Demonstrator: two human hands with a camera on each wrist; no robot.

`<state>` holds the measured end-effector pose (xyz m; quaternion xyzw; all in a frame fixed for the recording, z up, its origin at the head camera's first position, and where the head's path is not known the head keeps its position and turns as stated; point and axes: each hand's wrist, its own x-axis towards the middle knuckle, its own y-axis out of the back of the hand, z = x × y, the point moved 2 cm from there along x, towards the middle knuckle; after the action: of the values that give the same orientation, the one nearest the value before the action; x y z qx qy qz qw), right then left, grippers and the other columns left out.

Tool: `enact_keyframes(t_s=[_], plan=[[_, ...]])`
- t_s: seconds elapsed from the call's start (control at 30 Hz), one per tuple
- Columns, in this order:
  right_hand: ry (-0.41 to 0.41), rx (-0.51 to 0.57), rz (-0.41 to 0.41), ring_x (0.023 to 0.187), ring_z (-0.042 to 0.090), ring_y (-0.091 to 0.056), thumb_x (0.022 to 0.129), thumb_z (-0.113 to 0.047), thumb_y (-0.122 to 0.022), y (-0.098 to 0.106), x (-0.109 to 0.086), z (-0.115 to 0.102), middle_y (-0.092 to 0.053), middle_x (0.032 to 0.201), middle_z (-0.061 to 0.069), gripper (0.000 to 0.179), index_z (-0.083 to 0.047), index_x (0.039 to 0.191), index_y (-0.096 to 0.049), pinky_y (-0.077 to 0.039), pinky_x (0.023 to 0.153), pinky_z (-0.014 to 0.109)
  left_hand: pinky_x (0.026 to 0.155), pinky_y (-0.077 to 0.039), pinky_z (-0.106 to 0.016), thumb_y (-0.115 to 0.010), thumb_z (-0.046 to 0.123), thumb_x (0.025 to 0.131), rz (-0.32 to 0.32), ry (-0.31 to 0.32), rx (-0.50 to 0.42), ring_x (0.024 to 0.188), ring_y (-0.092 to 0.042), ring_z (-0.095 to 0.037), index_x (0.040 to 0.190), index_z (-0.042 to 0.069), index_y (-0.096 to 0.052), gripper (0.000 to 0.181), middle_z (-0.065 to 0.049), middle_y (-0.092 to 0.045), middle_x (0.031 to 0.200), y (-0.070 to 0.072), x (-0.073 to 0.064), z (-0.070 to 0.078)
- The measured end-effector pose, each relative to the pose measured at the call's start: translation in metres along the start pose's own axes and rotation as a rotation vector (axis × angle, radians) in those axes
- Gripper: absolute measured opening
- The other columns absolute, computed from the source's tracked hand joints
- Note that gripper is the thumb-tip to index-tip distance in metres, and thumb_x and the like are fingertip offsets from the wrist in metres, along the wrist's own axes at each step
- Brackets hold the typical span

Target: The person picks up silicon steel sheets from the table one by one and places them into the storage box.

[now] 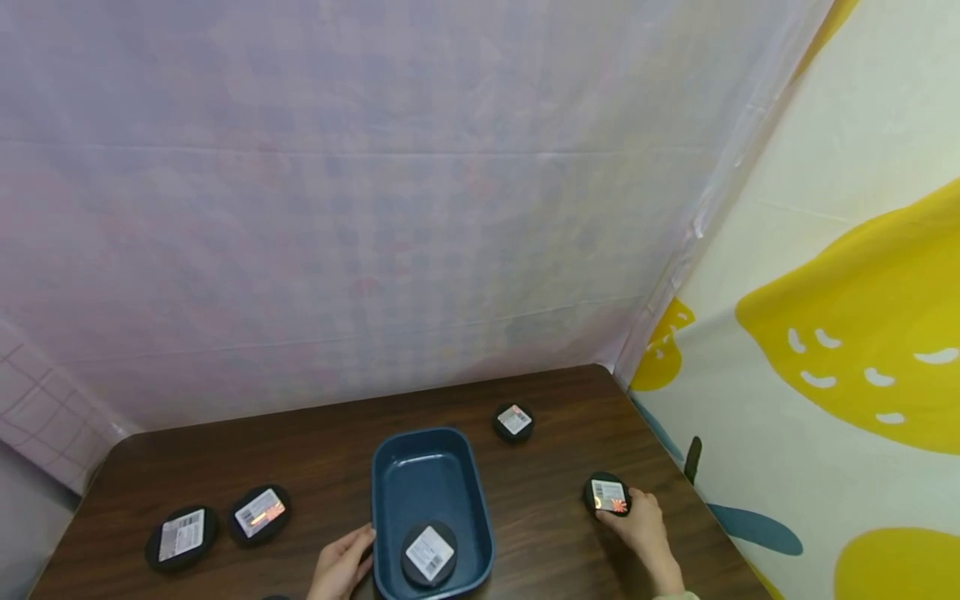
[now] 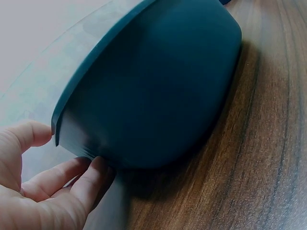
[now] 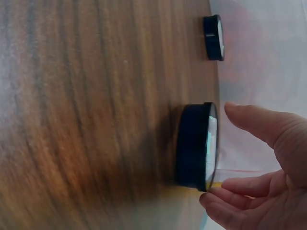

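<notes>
My left hand (image 1: pixel 343 562) holds the left side of a dark blue rectangular tray (image 1: pixel 427 443). In the left wrist view, the thumb meets the tray's rim and the fingers bear on its outer wall. Inside the tray's near end lies a round black container (image 1: pixel 430 553) with a white label. My right hand (image 1: pixel 637 527) is around the near right side of another round black labelled container (image 1: pixel 607 494). In the right wrist view, its thumb stands slightly apart from this container (image 3: pixel 193 146), while a fingertip is at the lower edge.
A labelled black container (image 1: pixel 513 422) sits behind the tray, to its right. Two more, one (image 1: pixel 259 515) nearer the tray and one (image 1: pixel 181 538) farther left, lie on the brown wooden table (image 1: pixel 322 450). Fabric-covered walls (image 1: pixel 360 250) border the back and right.
</notes>
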<state>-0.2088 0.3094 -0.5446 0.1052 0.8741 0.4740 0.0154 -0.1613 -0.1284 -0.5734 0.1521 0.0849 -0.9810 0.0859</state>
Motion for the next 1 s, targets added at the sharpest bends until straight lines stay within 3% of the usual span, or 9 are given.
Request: enact_keyframes(t_s=[0.33, 0.53, 0.83, 1.0], plan=[[-0.071, -0.035, 0.027, 0.085, 0.052, -0.052, 0.063, -0.034, -0.084, -0.01, 0.002, 0.003, -0.045, 0.093, 0.037, 0.087, 0.027, 0.11, -0.045, -0.049, 0.071, 0.058, 0.086, -0.052, -0.034, -0.056, 0.007, 0.089, -0.012, -0.017, -0.02, 0.099, -0.056, -0.009, 0.124, -0.025, -0.039, 0.051, -0.035, -0.046, 0.127, 0.001, -0.001, 0.001], [-0.095, -0.055, 0.046, 0.094, 0.058, -0.043, 0.061, -0.038, -0.085, -0.02, 0.002, 0.007, -0.04, 0.1, 0.042, 0.099, 0.029, 0.116, -0.037, -0.046, 0.077, 0.061, 0.088, -0.05, -0.037, -0.055, 0.007, 0.09, -0.011, -0.02, -0.018, 0.101, -0.056, -0.011, 0.124, -0.025, -0.039, 0.05, -0.035, -0.045, 0.128, 0.0, -0.002, 0.001], [-0.089, -0.056, 0.104, 0.096, 0.054, -0.04, 0.061, -0.033, -0.086, -0.03, 0.006, 0.009, -0.041, 0.1, 0.039, 0.092, 0.025, 0.115, -0.039, -0.044, 0.077, 0.058, 0.092, -0.047, -0.045, -0.056, 0.008, 0.091, 0.005, 0.025, 0.007, 0.113, -0.05, -0.027, 0.125, -0.025, -0.039, 0.05, -0.036, -0.042, 0.13, -0.002, 0.0, 0.002], [-0.091, -0.04, 0.104, 0.096, 0.053, -0.04, 0.062, -0.03, -0.085, -0.032, 0.008, 0.011, -0.042, 0.101, 0.038, 0.088, 0.023, 0.115, -0.04, -0.043, 0.077, 0.057, 0.091, -0.047, -0.043, -0.056, 0.007, 0.091, 0.002, 0.013, 0.005, 0.11, -0.052, -0.023, 0.125, -0.025, -0.039, 0.049, -0.036, -0.043, 0.129, -0.001, 0.0, 0.002]])
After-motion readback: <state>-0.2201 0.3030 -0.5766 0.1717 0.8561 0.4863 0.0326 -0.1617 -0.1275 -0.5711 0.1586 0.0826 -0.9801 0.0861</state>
